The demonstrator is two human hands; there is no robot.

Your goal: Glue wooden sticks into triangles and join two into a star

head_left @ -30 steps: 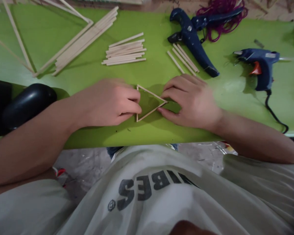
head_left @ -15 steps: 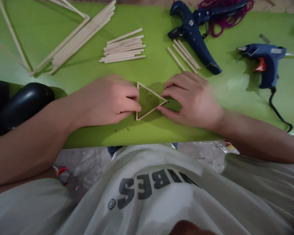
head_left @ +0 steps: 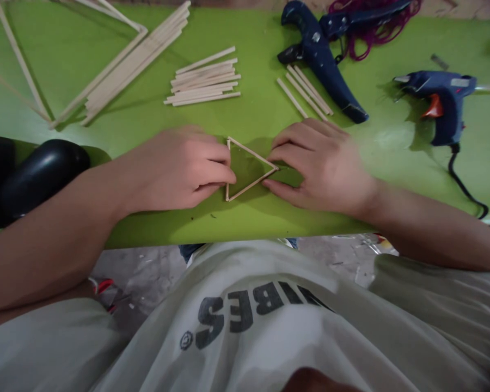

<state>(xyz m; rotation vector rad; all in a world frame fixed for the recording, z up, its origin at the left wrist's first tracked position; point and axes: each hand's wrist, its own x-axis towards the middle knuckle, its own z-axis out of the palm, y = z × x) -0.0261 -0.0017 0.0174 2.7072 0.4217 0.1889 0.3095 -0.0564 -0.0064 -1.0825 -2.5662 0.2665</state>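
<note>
Left hand [head_left: 202,173] pinches one side of the triangle [head_left: 253,153]; right hand [head_left: 316,166] pinches the opposite corner between thumb and forefinger. Glue gun [head_left: 447,98] lies at right.

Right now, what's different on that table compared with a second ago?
Very little: the view shifted slightly, but nothing was visibly taken or let go. The left hand stays on one side of the small stick triangle, the right hand at the opposite corner; the glue gun lies as before.
</note>
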